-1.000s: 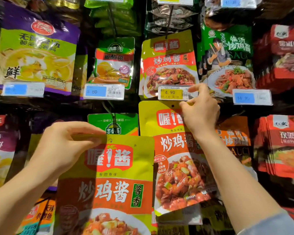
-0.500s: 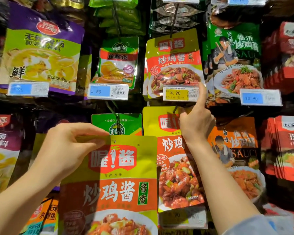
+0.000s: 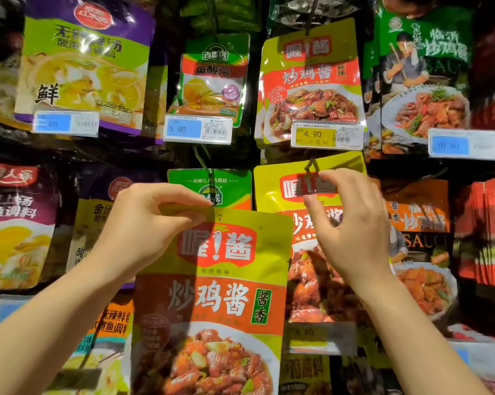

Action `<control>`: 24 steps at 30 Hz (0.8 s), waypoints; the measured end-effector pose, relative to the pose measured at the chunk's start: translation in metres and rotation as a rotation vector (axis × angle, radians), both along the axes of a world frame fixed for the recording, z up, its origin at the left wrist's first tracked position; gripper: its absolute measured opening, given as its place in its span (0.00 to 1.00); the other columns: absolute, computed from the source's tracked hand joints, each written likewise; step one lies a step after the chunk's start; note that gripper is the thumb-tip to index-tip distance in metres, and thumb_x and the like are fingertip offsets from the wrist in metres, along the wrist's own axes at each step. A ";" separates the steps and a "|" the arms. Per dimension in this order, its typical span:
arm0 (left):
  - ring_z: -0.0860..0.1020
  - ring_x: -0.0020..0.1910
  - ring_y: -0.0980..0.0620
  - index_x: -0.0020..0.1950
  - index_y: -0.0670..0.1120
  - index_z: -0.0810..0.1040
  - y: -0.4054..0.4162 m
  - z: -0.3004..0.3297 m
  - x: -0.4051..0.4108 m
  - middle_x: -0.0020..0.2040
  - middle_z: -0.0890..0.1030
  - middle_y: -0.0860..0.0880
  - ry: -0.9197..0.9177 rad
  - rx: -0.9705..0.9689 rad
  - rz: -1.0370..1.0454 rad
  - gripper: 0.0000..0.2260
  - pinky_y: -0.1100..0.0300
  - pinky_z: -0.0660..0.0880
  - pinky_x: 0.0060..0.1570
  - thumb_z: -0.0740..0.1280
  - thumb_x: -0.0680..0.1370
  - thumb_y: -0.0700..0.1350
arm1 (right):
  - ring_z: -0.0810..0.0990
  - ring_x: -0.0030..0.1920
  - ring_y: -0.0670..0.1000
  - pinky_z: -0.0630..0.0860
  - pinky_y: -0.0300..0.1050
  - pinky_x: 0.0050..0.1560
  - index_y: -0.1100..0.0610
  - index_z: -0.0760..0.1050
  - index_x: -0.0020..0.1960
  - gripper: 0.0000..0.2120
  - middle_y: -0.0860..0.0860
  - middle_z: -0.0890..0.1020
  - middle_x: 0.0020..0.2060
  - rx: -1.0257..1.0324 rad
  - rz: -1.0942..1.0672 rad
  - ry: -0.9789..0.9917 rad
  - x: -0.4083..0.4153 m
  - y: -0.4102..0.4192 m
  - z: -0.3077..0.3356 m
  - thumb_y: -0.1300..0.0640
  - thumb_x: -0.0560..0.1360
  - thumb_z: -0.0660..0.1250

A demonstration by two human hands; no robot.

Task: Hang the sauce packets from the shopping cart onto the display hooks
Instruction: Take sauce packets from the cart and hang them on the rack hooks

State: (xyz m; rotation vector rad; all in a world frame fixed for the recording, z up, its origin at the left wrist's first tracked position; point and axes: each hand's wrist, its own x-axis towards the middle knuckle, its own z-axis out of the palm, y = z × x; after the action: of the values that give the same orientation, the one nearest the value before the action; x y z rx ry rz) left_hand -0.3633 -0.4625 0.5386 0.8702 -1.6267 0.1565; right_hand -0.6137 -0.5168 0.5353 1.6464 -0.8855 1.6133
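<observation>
Left hand (image 3: 143, 223): the yellow sauce packet (image 3: 212, 295) is pinched at its top edge, held at 6 o'clock of the view.
Right hand (image 3: 351, 220): fingers loosely curled, nothing gripped, raised before the hanging yellow packet (image 3: 272, 189) at 3 o'clock of the held one.

the lower edge of the held sauce packet (image 3: 212, 280) is cut off by the frame's bottom. the hanging packet (image 3: 277, 186) is partly covered by the right hand (image 3: 351, 223), whose fingertips are blurred. the hook (image 3: 311, 163) above it is barely made out. the far-right price tag (image 3: 464, 144) cannot be read.
</observation>
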 end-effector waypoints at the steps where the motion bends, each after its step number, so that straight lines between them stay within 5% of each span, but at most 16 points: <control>1: 0.79 0.44 0.66 0.39 0.60 0.82 0.002 0.001 -0.001 0.41 0.81 0.66 -0.007 0.001 -0.015 0.15 0.75 0.74 0.38 0.73 0.69 0.38 | 0.77 0.55 0.46 0.73 0.46 0.54 0.52 0.76 0.57 0.19 0.46 0.80 0.53 0.149 0.173 0.045 0.007 0.011 -0.001 0.42 0.73 0.62; 4: 0.79 0.45 0.63 0.38 0.61 0.82 0.008 0.006 -0.006 0.41 0.82 0.64 -0.019 -0.017 -0.058 0.14 0.70 0.76 0.37 0.74 0.69 0.40 | 0.79 0.51 0.40 0.77 0.43 0.51 0.47 0.79 0.53 0.18 0.41 0.82 0.48 0.490 0.517 0.110 0.022 0.034 0.005 0.38 0.68 0.66; 7: 0.80 0.45 0.63 0.39 0.60 0.83 0.014 0.010 -0.014 0.41 0.83 0.63 -0.003 -0.035 -0.126 0.12 0.65 0.77 0.40 0.74 0.69 0.41 | 0.82 0.48 0.45 0.79 0.53 0.49 0.52 0.82 0.48 0.07 0.45 0.84 0.44 0.496 0.626 0.062 0.019 0.047 0.010 0.54 0.70 0.73; 21: 0.82 0.42 0.59 0.40 0.52 0.84 0.006 0.031 -0.081 0.39 0.84 0.55 0.047 -0.017 -0.371 0.07 0.61 0.78 0.43 0.76 0.66 0.41 | 0.83 0.41 0.46 0.79 0.37 0.36 0.59 0.81 0.46 0.08 0.53 0.84 0.42 0.565 0.628 -0.157 -0.046 0.078 0.030 0.65 0.68 0.73; 24: 0.82 0.40 0.58 0.38 0.51 0.83 -0.008 0.042 -0.091 0.38 0.84 0.54 0.108 0.001 -0.402 0.08 0.62 0.78 0.42 0.76 0.66 0.39 | 0.83 0.41 0.48 0.80 0.41 0.37 0.59 0.80 0.47 0.09 0.55 0.83 0.42 0.496 0.622 -0.199 -0.049 0.071 0.039 0.67 0.68 0.72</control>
State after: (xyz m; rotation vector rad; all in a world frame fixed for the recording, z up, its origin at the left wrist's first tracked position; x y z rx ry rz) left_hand -0.4545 -0.4701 0.5802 0.5275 -1.6653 -0.1700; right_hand -0.6631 -0.4460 0.5741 2.2988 -0.9888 2.1183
